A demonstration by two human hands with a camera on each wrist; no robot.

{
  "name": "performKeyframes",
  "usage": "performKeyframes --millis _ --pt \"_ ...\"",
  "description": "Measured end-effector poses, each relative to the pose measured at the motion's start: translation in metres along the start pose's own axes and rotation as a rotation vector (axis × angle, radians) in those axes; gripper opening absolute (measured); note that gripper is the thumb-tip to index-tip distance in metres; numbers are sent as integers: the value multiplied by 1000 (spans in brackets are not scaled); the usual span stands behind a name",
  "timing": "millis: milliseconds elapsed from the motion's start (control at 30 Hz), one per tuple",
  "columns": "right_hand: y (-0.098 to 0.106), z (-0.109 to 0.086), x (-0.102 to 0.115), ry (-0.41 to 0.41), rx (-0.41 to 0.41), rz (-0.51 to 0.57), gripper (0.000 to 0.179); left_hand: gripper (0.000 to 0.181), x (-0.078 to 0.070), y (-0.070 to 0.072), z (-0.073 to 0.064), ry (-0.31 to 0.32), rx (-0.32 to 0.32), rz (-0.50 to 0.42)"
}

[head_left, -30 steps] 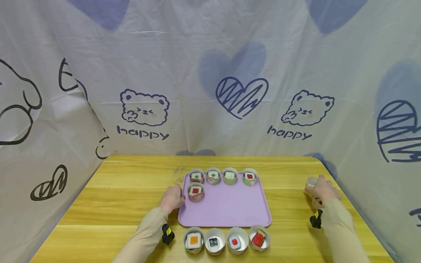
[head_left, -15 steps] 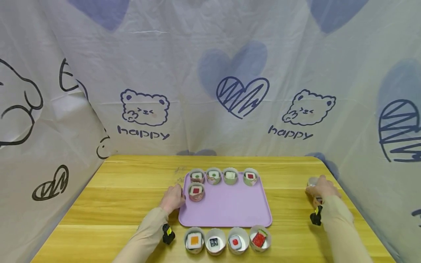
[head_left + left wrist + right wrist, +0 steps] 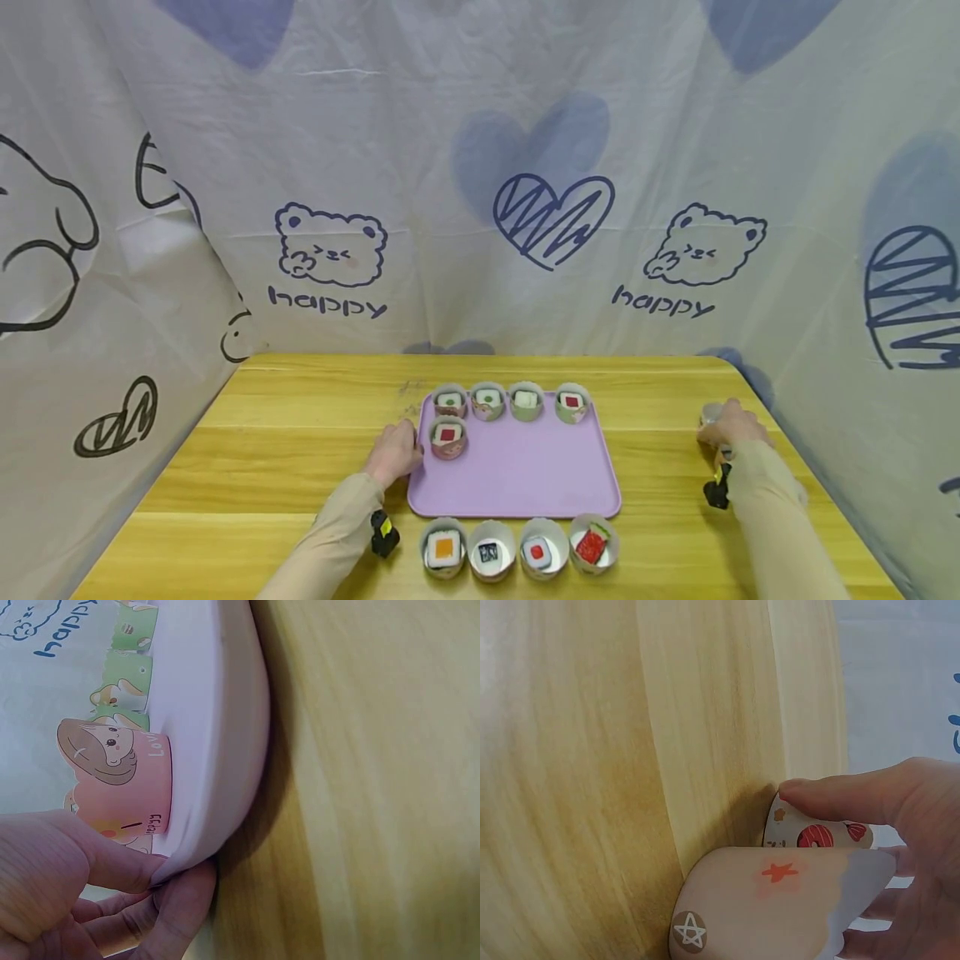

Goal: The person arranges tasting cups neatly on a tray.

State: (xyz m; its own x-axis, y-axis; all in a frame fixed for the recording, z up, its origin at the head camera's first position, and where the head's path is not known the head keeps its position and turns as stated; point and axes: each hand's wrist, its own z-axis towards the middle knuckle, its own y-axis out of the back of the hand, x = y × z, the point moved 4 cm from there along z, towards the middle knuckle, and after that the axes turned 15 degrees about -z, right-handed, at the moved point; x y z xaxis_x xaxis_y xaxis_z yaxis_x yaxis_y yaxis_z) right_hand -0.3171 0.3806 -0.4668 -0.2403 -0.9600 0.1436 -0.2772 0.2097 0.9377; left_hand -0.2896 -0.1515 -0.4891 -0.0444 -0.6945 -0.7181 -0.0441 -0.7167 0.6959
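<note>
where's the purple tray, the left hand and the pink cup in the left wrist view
purple tray (image 3: 525,475): head view, on its bare floor
left hand (image 3: 393,454): head view, on the back of the hand
pink cup (image 3: 124,791): left wrist view, on its outer wall

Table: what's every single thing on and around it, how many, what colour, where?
Table: 1, yellow wood, front middle.
Backdrop cloth: 1, white with blue and black drawings, behind and beside.
Tray: 1, light purple, middle of table.
Tray cups: 5, green or pink, four along the far edge, one nearer, left.
Tray-cup pieces: 5, white, some marked green or dark red, inside.
Front cups: 4, pale, row before the tray.
Front-cup pieces: 4, mixed white, orange, black, red and green, inside.
Right-side cups: at least 2, pale or pinkish, table's right side.
Wrist cameras: 2, black, one per wrist.
Sleeves: 2, beige, one per arm.
Left hand: 1, pinching the tray's left edge.
Right hand: 1, thumb against a right-side cup.
</note>
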Motion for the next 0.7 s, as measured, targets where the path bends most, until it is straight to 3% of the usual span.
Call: performKeyframes --millis 500,700 --pt "1 9 -5 -38 -58 23 73 12 1 -2 3 13 5 -5" --pt "3 11 -6 2 -130 24 71 9 1 -1 2 13 3 -2"
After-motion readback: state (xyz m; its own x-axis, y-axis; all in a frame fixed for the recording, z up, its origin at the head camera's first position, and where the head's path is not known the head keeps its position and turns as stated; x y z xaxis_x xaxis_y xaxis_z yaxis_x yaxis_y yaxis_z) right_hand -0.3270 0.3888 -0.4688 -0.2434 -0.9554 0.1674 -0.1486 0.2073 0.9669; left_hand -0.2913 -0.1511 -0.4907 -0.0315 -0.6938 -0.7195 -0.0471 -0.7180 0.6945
